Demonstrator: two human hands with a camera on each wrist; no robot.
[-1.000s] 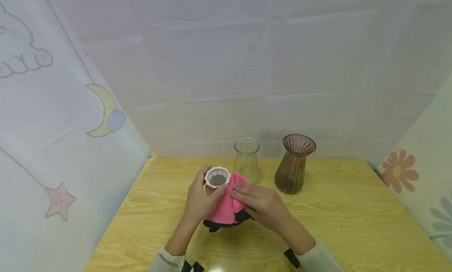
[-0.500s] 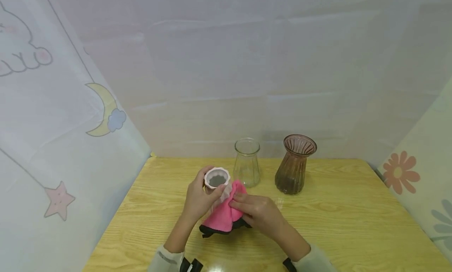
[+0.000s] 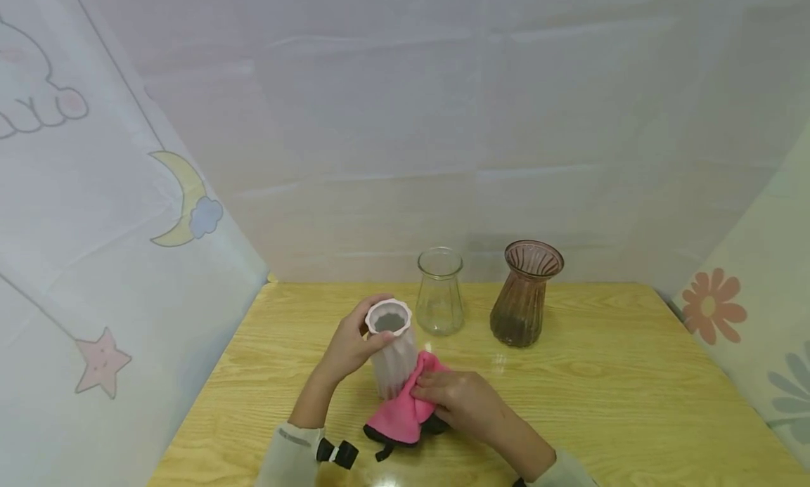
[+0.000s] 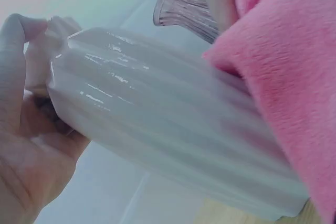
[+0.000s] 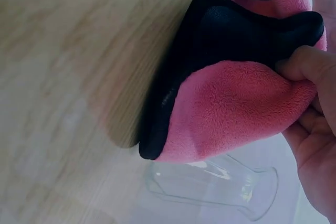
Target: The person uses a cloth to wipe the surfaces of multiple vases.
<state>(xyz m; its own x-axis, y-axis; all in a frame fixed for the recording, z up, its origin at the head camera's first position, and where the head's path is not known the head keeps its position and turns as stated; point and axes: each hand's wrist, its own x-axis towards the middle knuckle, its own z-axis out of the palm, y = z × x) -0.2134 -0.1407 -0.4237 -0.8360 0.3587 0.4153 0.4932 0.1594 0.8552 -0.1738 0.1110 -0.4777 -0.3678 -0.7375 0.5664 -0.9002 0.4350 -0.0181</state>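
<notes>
My left hand (image 3: 351, 341) grips a pale pink ribbed vase (image 3: 394, 364) around its neck, just under the scalloped rim. The vase stands nearly upright in the head view, its glossy fluted side showing large in the left wrist view. In my right hand (image 3: 460, 401) is a bunched pink cloth (image 3: 400, 417) with black edging, pinched between thumb and fingers. The cloth (image 4: 294, 66) lies against the lower side of the vase and covers part of it. In the right wrist view, the thumb presses on a black part of the cloth (image 5: 220, 108).
A clear glass vase (image 3: 441, 304) stands behind the hands. To its right is a brown-purple ribbed glass vase (image 3: 520, 308) with a flared mouth. Both are on the wooden table (image 3: 607, 381), near its back edge, before a pale printed backdrop (image 3: 392, 107).
My right hand has slid the cloth down the vase toward its base, uncovering more of the side. My left hand keeps its hold at the neck.
</notes>
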